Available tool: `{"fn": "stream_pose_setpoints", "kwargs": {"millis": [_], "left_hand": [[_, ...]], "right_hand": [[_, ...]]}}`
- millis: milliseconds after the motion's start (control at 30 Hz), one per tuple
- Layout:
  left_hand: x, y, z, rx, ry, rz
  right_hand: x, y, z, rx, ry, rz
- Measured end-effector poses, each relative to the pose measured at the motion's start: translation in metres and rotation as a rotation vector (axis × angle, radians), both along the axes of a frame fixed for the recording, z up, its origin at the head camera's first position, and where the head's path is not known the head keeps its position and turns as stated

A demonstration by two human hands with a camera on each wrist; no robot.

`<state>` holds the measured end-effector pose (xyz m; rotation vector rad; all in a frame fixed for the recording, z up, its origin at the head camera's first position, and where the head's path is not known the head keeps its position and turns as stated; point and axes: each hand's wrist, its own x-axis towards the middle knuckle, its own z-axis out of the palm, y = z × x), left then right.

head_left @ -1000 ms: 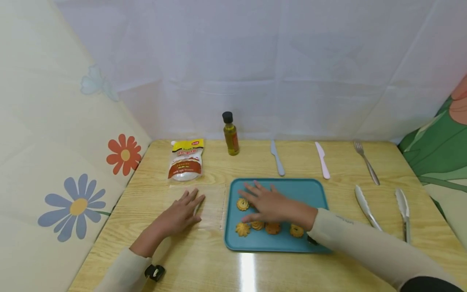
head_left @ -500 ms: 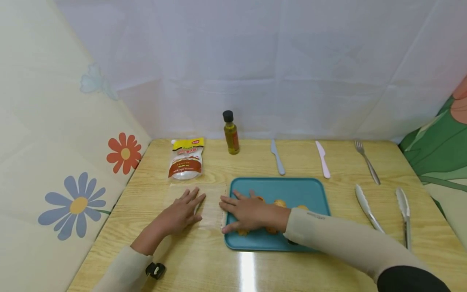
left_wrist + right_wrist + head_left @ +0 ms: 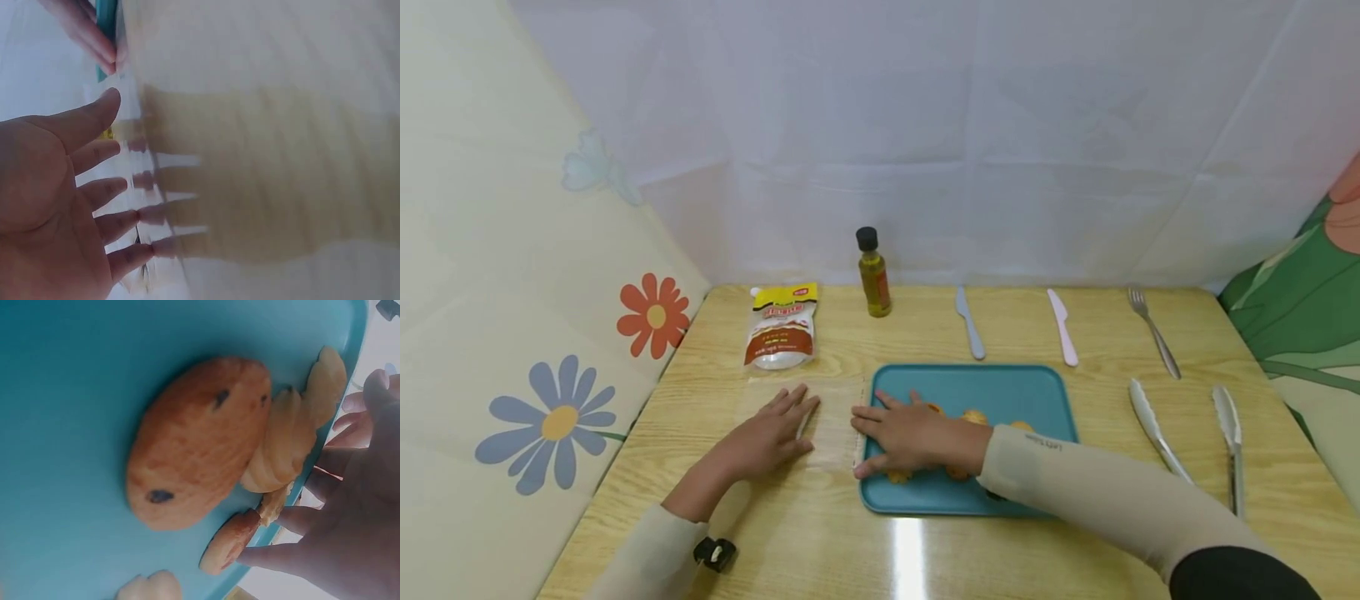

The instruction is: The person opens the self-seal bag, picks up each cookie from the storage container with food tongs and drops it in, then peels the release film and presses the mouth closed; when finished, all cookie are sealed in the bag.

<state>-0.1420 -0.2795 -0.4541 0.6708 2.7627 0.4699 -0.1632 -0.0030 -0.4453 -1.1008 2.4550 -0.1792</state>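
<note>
A clear, flat plastic sheet or bag (image 3: 837, 421) lies on the table left of the blue tray (image 3: 1000, 385). My left hand (image 3: 766, 440) rests its fingertips on this plastic, fingers spread. My right hand (image 3: 904, 433) reaches across the tray, its fingertips over the left rim, right at the plastic's edge. In the right wrist view, a large oval cookie (image 3: 200, 444) with dark bits lies on the tray. Beyond it are a swirled cookie (image 3: 284, 440) and a browner cookie (image 3: 230, 542) beside my fingers. In the head view, my right hand and forearm hide part of the cookies.
Behind the plastic lies a yellow-and-brown pouch (image 3: 781, 327), with an oil bottle (image 3: 874, 273) standing to its right. A grey knife (image 3: 970, 323), a pink knife (image 3: 1063, 327) and a fork (image 3: 1154, 333) lie behind the tray. Metal tongs (image 3: 1228, 442) are on the right.
My right hand has moved left over the cookies to the tray's left rim, then stayed there over the last half second. My left hand has stayed on the plastic.
</note>
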Motion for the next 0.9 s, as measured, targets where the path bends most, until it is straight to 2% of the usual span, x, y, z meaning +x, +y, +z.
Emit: {"fn": "stream_pose_setpoints", "kwargs": {"millis": [167, 400, 533, 733, 900], "left_hand": [[-0.004, -0.009, 0.003, 0.06, -0.028, 0.006], [-0.006, -0.023, 0.007, 0.086, -0.046, 0.018], [-0.006, -0.035, 0.006, 0.093, -0.05, 0.032], [-0.005, -0.049, 0.005, 0.129, -0.094, 0.094], [-0.004, -0.053, 0.004, 0.158, -0.103, 0.085]], "right_hand": [[0.0, 0.001, 0.0, 0.002, 0.002, 0.009], [-0.001, 0.001, -0.002, 0.011, 0.003, 0.019], [-0.002, 0.001, -0.002, 0.01, 0.005, 0.019], [-0.001, 0.001, -0.001, 0.005, 0.004, 0.018], [-0.001, 0.002, -0.001, 0.002, 0.001, 0.018]]}}
